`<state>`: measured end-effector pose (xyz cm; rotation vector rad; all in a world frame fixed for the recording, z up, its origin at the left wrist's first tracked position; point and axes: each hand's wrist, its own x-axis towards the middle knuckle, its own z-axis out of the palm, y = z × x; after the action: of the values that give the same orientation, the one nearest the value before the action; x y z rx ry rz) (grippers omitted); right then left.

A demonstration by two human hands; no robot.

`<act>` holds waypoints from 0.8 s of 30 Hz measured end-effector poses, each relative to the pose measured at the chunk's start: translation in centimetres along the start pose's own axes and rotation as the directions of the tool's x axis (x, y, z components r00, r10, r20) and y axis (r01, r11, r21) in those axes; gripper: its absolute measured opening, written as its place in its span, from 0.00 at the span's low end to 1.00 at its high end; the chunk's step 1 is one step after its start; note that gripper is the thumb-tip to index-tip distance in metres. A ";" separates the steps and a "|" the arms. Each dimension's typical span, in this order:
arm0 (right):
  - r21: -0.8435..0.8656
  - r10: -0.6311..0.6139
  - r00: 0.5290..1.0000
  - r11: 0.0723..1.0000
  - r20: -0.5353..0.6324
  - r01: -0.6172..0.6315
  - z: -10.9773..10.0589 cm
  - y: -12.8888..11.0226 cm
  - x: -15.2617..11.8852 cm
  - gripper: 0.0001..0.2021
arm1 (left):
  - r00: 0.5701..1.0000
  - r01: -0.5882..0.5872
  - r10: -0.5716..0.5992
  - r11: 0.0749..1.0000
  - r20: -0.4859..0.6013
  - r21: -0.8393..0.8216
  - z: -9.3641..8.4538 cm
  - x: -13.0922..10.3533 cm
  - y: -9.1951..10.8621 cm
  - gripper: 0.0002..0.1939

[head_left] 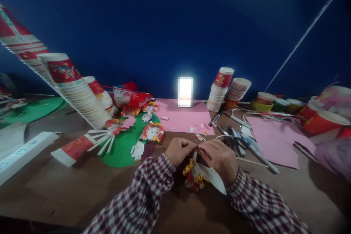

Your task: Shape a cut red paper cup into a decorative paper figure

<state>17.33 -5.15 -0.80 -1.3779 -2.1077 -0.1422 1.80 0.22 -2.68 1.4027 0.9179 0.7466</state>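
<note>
Above the table's near middle, my left hand (179,151) and my right hand (219,157) come together, fingertips nearly touching. Both are closed in a pinch on a paper craft (197,173) cut from a cup. Red and yellow curled paper hangs from its lower left side. A narrow white strip (195,154) runs up to the fingertips. A broad white pointed flap (216,180) sticks out below my right palm. My fingers hide the exact pinch point.
Stacked paper cups (79,91) lean at the left, others (219,87) at back right. A green sheet (120,153) carries paper cutouts; a cup (72,150) lies beside it. Scissors and pens (238,140) lie right of my hands, near pink paper (274,142). A power strip (24,157) is far left.
</note>
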 end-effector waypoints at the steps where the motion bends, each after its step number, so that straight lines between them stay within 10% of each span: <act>1: 0.000 0.005 1.000 1.000 0.001 -0.005 0.0 0.0 0.0 0.08 | 1.000 -0.013 0.013 1.000 -0.007 0.026 0.0 0.0 0.0 0.18; 24: 0.029 0.011 0.999 1.000 0.036 -0.012 0.1 0.1 0.1 0.08 | 0.999 -0.004 0.001 0.996 -0.041 -0.087 0.0 -0.3 1.0 0.18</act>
<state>17.33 -4.96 -0.82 -1.3851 -2.1225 -0.0823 1.77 0.05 -1.67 1.3164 0.9052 0.8108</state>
